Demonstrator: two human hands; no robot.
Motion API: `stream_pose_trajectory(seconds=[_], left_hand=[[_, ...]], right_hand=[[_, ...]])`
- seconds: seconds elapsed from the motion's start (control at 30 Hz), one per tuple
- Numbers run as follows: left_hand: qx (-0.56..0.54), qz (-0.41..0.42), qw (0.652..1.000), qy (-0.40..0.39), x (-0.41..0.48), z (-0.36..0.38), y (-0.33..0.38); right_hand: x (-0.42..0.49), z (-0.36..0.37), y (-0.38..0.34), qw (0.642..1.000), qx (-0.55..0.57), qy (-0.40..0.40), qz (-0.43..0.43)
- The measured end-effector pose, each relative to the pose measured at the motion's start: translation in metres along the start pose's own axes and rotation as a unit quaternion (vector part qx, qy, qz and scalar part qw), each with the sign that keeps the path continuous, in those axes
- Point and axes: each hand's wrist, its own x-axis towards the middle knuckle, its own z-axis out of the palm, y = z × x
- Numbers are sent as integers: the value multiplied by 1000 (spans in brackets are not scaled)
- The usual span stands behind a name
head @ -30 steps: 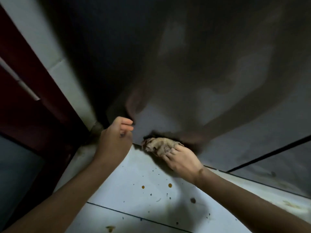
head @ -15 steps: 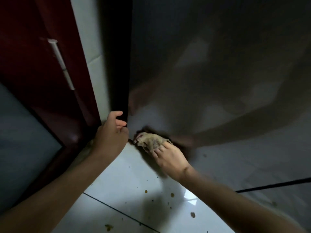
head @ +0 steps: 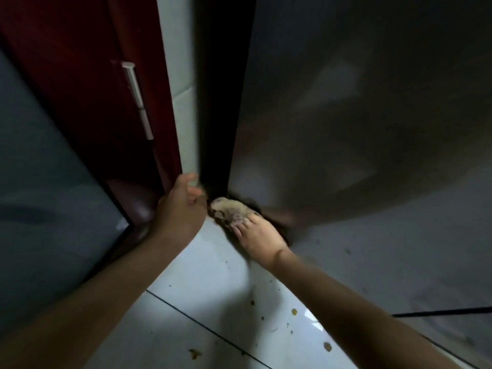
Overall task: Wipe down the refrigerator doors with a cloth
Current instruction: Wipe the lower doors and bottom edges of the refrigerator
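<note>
Cloth at the foot of the fridge door — both my hands low.

My right hand [head: 259, 239] presses the crumpled cloth [head: 231, 210] with fingers spread flat against the bottom left corner of the refrigerator door [head: 359, 115], touching the tiled floor [head: 213, 283]. My left hand [head: 181, 209] sits just left — loosely curled, holding nothing.

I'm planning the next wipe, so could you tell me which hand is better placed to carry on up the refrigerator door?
Right: the right hand already presses the cloth against the refrigerator door; the left hand holds nothing.
</note>
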Motion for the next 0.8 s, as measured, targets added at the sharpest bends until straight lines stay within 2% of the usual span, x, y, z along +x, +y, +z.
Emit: stream_pose_trajectory(seconds=[0.1,0.2,0.23,0.27,0.33,0.4,0.5,0.6,0.7,0.77,0.8], left_hand=[[-3,-24,1000,2,3,-4,-7],[-1,-38,999,-4,0,-1,-11],[0,-41,999,-12,-2,0,-10],[3,-42,999,-19,-4,3,-8],[-1,-41,999,-21,-7,6,-5],[5,-31,999,-18,-7,8,-1],[18,-30,999,-31,-9,14,0],[27,-35,998,-33,-15,18,-3],[17,-33,998,-42,-21,24,-6],[25,-31,998,-52,-26,28,-4],[32,-30,997,-58,-29,30,-3]], right_hand=[[2,-10,12,996,-27,85,-2],[18,-30,11,994,-25,107,25],[23,-27,8,994,-53,99,7],[27,-19,3,994,-84,58,-27],[26,-6,-4,995,-57,-25,-75],[14,11,-5,996,-62,1,-62],[-39,46,-7,998,-19,-38,-54],[-84,67,-4,993,-45,-99,-46],[-71,59,0,996,-36,-77,-36],[-39,39,-1,997,-59,-5,-43],[-24,31,-2,998,-47,7,-48]])
